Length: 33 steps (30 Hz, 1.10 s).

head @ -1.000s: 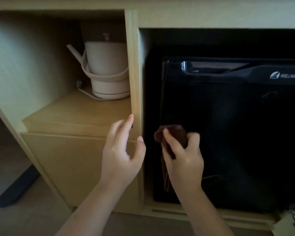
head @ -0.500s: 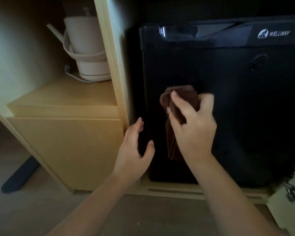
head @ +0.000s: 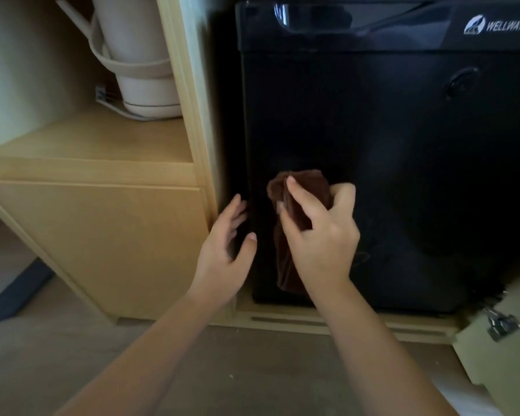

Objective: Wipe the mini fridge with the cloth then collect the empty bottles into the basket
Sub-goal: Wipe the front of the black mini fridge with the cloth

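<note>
A black mini fridge (head: pixel 403 151) with a WELLWAY logo sits inside a light wooden cabinet. My right hand (head: pixel 321 238) grips a bunched brown cloth (head: pixel 300 187) and presses it against the lower left of the fridge door; part of the cloth hangs below my palm. My left hand (head: pixel 225 250) is open, fingers spread, its fingertips at the dark gap between the fridge's left side and the cabinet's wooden post. No bottles or basket are in view.
A cream kettle (head: pixel 132 49) with its cord stands on the wooden shelf (head: pixel 96 142) left of the fridge. A closed cabinet front (head: pixel 108 244) lies below the shelf. A metal hinge (head: pixel 502 322) on an open cabinet door shows at lower right. A dark furniture foot (head: pixel 15 292) rests on the floor.
The view has moved closer to the fridge. My left hand left the wooden post and dropped to the fridge's left edge. My right hand stayed on the door with the cloth, shifting slightly.
</note>
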### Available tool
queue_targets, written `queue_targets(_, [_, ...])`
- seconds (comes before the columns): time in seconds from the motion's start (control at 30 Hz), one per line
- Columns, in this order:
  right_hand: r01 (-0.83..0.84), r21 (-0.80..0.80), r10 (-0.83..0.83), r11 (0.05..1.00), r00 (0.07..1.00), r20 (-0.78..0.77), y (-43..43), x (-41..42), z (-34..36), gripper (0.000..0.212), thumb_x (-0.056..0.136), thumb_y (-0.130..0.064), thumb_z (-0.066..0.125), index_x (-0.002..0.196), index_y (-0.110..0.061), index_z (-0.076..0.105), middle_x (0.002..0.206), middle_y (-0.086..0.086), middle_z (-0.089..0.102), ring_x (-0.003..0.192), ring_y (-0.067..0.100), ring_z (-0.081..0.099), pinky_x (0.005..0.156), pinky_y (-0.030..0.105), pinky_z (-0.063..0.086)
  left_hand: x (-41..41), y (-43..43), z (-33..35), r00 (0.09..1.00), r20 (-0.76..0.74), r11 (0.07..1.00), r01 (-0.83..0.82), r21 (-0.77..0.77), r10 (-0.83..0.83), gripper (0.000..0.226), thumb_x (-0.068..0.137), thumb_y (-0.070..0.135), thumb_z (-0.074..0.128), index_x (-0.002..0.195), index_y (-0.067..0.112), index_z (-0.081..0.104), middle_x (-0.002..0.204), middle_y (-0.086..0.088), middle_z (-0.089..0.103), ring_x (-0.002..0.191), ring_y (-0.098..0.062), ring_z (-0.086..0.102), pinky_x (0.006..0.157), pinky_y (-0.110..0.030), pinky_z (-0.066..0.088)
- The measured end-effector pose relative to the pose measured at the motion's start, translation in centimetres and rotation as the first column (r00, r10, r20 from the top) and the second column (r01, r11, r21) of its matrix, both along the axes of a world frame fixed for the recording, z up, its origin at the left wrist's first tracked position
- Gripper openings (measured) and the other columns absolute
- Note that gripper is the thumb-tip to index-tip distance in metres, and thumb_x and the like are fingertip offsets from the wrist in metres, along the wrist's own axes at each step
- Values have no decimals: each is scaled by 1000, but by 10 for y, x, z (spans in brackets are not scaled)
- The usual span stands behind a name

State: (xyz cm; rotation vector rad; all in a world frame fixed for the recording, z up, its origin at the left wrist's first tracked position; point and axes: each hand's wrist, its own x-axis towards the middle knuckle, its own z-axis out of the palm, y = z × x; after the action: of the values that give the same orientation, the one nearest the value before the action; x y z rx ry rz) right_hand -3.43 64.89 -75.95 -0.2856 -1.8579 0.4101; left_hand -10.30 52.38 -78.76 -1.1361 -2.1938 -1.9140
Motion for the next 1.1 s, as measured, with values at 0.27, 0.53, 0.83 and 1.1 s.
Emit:
queue_targets(0.27, [-66,34,52,997,951,306,-26,-2,-70,40,71,-17,78,109,-17,67,88,14,55,61,21,57,47,29,54,9,-42,12,986,-153,995,-57,86,69,44,88,26,45,131,31,39,130,3,53,118,-15,53,98,-32,43])
queue_targets(0.53, [-72,-106,83,992,991,106,-46,-25,-26,34,74,-21,74,108,-21,67,90,12,52,60,18,55,47,22,47,16,-61,16,990,-122,995,-56,80,66,41,87,24,46,127,29,44,126,2,56,114,-15,57,95,-28,44])
queue_targets(0.83, [-119,-17,115,993,903,414,-34,4,-90,36,71,-19,79,105,-16,69,89,14,55,58,19,58,48,26,54,16,-50,6,1000,11,998,-24,-54,25,39,90,40,47,126,47,35,131,21,46,120,0,47,97,-19,39])
queue_targets(1.1, [31,-45,-32,999,999,-15,12,10,-21,31,82,-29,64,112,-20,65,98,10,52,76,10,53,64,13,44,10,-26,-8,996,68,975,70,-212,-56,56,87,37,51,122,63,15,132,39,27,126,11,32,106,-28,30])
